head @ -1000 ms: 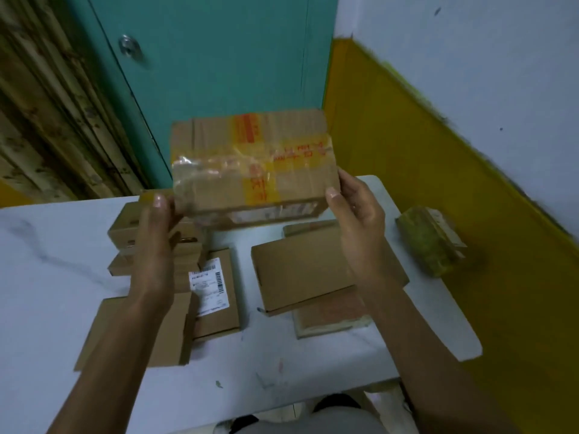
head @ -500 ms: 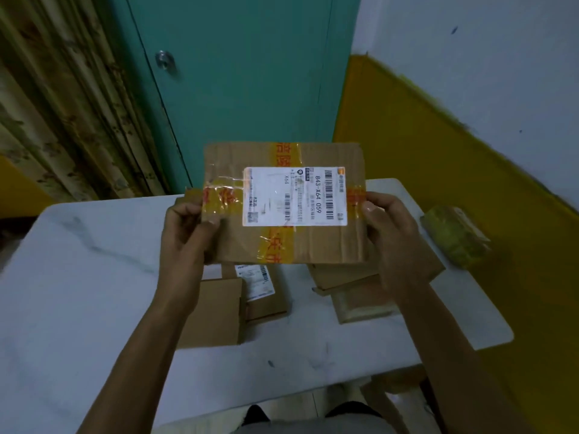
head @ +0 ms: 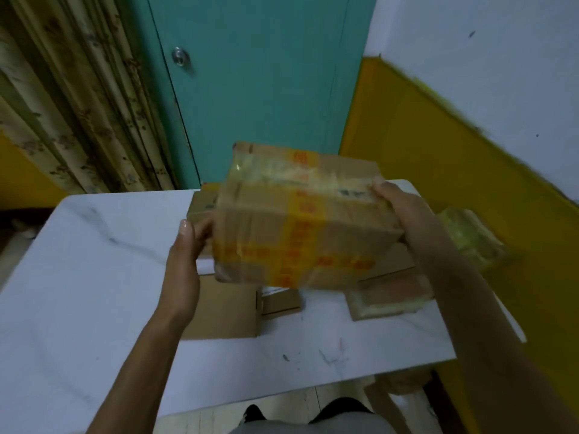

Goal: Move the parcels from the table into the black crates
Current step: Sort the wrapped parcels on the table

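A brown cardboard parcel (head: 300,227) crossed with yellow tape hangs tilted above the white marble table (head: 94,277). My right hand (head: 404,214) grips its right end, with fingers curled over the top edge. At the parcel's left end is my left hand (head: 185,249); its thumb points up and its straight fingers touch the side, their tips hidden behind the box. Under the parcel lie more parcels: a flat brown one (head: 219,308), a small one (head: 282,303) and a stack on the right (head: 388,296). No black crate is in view.
A parcel wrapped in yellow-green film (head: 470,236) lies past the table's right edge, by the yellow wall. Another brown box (head: 202,205) sits behind the held parcel. A teal door (head: 250,89) and a curtain (head: 78,104) stand beyond the table.
The parcel has turned, so its white label no longer faces me, and it has moved right. My left hand has loosened from a grip to a straight-fingered touch.
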Demonstrator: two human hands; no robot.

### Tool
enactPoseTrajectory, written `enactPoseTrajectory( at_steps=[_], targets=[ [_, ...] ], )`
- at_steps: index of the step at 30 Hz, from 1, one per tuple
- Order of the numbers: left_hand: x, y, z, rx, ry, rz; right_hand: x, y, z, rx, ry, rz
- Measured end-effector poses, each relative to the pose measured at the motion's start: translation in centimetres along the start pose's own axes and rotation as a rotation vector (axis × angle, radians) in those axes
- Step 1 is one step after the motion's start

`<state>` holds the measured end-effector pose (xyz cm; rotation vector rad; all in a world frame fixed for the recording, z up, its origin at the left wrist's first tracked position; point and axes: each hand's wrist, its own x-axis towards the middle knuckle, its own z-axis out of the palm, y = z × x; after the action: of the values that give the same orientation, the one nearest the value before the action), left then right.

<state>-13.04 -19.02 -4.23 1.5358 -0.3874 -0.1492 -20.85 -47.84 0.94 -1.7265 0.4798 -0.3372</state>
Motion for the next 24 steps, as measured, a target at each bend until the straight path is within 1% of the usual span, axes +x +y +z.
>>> enactPoseTrajectory(
  at_steps=[1, 2, 3, 4, 6, 7, 8, 9, 10, 11, 12, 13, 14, 15, 17, 18, 20, 22, 24],
  targets=[
    [0.1, 0.2, 0.2, 0.036, 0.001, 0.041, 0.2, 0.0, -0.1, 0.025, -0.038, 0.089],
    [0.3, 0.5, 0.4, 0.082, 0.001, 0.081, 0.4, 0.0, 0.0, 0.064, -0.081, 0.130],
    [0.4, 0.9, 0.8, 0.133, -0.003, 0.111, 0.7, 0.3, -0.2, 0.087, -0.077, 0.151],
    [0.5, 1.0, 1.4, 0.185, -0.007, 0.114, 0.7, 0.2, -0.4, 0.118, -0.048, 0.146],
    [0.7, 1.0, 2.9, 0.224, 0.039, 0.076, 1.3, 0.1, -1.6, 0.130, 0.012, 0.056],
    [0.9, 0.8, 3.7, 0.170, 0.088, 0.018, 1.7, 0.0, -2.2, 0.105, 0.004, 0.006],
    [1.1, 0.7, 4.7, 0.082, 0.130, -0.081, 2.1, -0.1, -2.9, 0.082, -0.025, -0.027],
    [1.3, 0.6, 5.6, 0.009, 0.132, -0.215, 2.3, -0.1, -3.5, 0.097, -0.055, -0.040],
    [1.3, 0.5, 6.5, -0.029, 0.081, -0.336, 2.3, -0.2, -3.9, 0.149, -0.064, -0.054],
    [1.2, 0.8, 7.5, -0.033, -0.012, -0.422, 2.2, -0.2, -4.2, 0.231, -0.049, -0.074],
    [0.8, 0.8, 8.5, -0.037, -0.095, -0.480, 2.3, -0.3, -4.3, 0.316, -0.032, -0.103],
    [0.4, 0.9, 9.5, -0.072, -0.120, -0.533, 2.5, -0.2, -4.3, 0.388, -0.024, -0.136],
    [0.1, 0.8, 10.3, -0.153, -0.106, -0.585, 2.7, -0.1, -4.3, 0.426, -0.009, -0.163],
    [-0.2, 0.6, 11.0, -0.268, -0.080, -0.650, 2.7, 0.2, -4.2, 0.409, 0.018, -0.181],
    [-0.5, 0.0, 12.0, -0.539, -0.060, -0.747, 2.3, 0.6, -3.7, 0.271, 0.034, -0.244],
    [-0.6, -0.2, 12.5, -0.663, -0.065, -0.747, 2.3, 1.0, -3.6, 0.215, 0.014, -0.266],
    [-0.8, -0.3, 13.3, -0.768, -0.071, -0.690, 2.2, 1.2, -3.5, 0.174, -0.025, -0.281],
    [-1.0, -0.7, 14.1, -0.772, -0.040, -0.618, 2.3, 0.7, -3.6, 0.191, -0.036, -0.319],
    [-1.2, -1.0, 14.7, -0.728, 0.013, -0.546, 2.3, 0.8, -3.4, 0.193, -0.024, -0.343]
  ],
)
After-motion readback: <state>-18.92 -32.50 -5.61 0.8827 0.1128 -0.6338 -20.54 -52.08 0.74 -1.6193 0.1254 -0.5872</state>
